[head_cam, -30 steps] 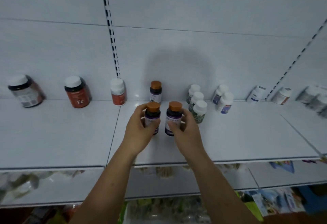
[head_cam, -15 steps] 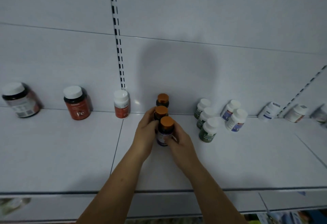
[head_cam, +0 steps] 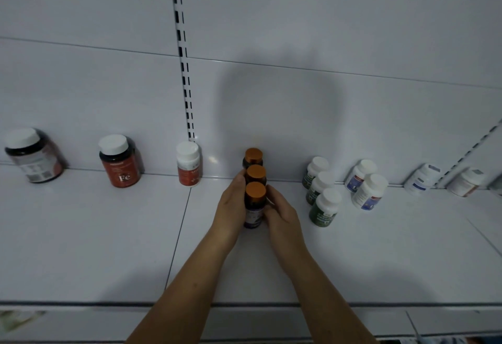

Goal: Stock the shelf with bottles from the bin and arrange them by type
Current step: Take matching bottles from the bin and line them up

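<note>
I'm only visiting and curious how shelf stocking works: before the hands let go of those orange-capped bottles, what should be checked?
1. Front orange-capped bottle stands upright on the shelf: ok.
2. It lines up with the middle orange-capped bottle and the back orange-capped bottle: ok.
3. Same type grouped: caps match, ok; labels too dark, cannot tell.
4. Grip: left hand holds the middle one, right hand the front one: ok.
5. Gap to the green bottles on the right: ok, apart.
6. Front label faces outward: cannot tell.
</note>
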